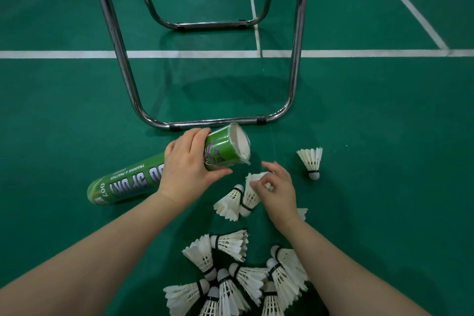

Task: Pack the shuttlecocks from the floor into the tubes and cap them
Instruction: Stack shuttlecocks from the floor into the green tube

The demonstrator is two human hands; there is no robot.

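While your left hand (188,164) gripped the green tube (128,182) close to its open end, fingers wrapped over the top and thumb underneath, the tube lay slanted. Its mouth was raised toward the chair's metal rail (218,122) and its other end was low and out to your left.

Your right hand (275,187) was half closed just below the tube's mouth, its fingertips pinching the feather skirt of one shuttlecock (250,196) whose cork pointed back toward you. I could not tell whether that shuttlecock had left the floor (64,110). A second shuttlecock (229,202) lay touching it on the left.

One lone shuttlecock (311,161) stood cork down, apart on your right. The main heap of shuttlecocks (238,277) sat between your forearms, nearest you.

Bare green floor spread to both sides, as far as the white court line (77,54) beyond the chair rail.
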